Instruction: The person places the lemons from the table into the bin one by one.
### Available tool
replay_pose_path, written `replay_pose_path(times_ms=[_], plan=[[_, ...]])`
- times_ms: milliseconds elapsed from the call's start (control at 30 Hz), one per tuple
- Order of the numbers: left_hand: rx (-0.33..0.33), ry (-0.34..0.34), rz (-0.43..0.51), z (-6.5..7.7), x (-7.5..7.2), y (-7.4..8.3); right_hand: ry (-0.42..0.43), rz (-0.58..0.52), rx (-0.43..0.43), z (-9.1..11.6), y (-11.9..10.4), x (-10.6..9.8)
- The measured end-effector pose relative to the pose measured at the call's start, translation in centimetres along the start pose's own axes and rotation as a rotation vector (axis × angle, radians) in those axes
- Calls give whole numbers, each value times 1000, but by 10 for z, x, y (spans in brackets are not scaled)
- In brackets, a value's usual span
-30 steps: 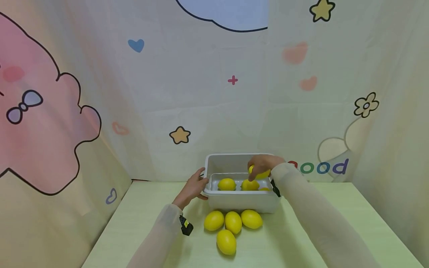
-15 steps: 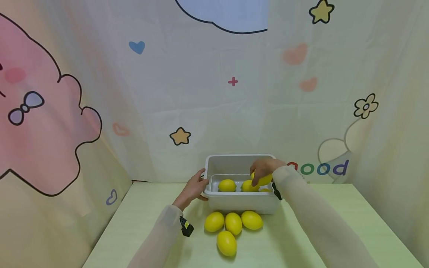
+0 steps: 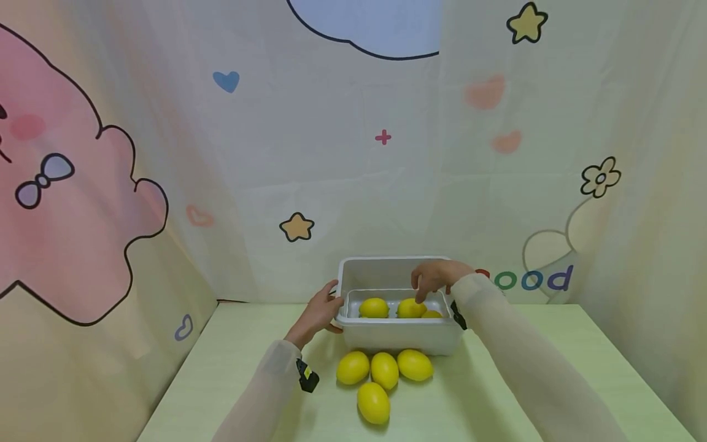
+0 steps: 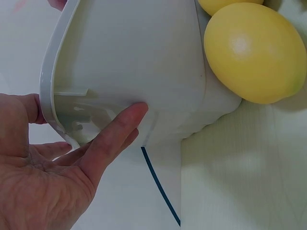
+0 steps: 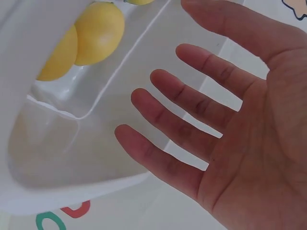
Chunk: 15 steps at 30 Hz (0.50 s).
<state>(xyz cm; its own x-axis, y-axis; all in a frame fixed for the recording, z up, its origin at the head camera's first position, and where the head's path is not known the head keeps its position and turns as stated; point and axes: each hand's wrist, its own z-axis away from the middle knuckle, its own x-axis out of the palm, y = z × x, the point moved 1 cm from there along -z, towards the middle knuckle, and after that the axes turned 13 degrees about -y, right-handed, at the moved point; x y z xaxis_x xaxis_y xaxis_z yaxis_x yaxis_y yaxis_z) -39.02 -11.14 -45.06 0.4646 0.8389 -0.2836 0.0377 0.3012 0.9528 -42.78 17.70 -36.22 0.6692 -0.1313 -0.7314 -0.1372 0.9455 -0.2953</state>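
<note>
A white plastic bin point(image 3: 397, 334) stands at the back of the table with three yellow lemons point(image 3: 374, 307) inside. My right hand point(image 3: 428, 285) hovers over the bin's right end with its fingers pointing down and holding nothing. In the right wrist view that right hand point(image 5: 163, 91) is spread wide above the bin point(image 5: 57, 163), with lemons point(image 5: 98, 28) below it. My left hand point(image 3: 330, 307) rests against the bin's left end. In the left wrist view the left hand point(image 4: 81, 129) lies with straight fingers point(image 4: 120, 127) on the bin's wall point(image 4: 129, 57) under the rim.
Several more lemons point(image 3: 384, 369) lie in a cluster on the pale green table point(image 3: 232, 368) in front of the bin, one point(image 4: 254, 52) right against its wall. Printed fabric walls point(image 3: 138, 184) close in the back and both sides.
My right hand held a lemon over the bin, lowered it and let it go; the lemon now lies in the bin's right end. The hand has lifted away empty. The left hand has stayed put.
</note>
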Motion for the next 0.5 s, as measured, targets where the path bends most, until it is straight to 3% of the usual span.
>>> replay_pose_path(times_ms=[500], plan=[[10,3,-1,1,0,0,134,193,-128,28,-9,2]])
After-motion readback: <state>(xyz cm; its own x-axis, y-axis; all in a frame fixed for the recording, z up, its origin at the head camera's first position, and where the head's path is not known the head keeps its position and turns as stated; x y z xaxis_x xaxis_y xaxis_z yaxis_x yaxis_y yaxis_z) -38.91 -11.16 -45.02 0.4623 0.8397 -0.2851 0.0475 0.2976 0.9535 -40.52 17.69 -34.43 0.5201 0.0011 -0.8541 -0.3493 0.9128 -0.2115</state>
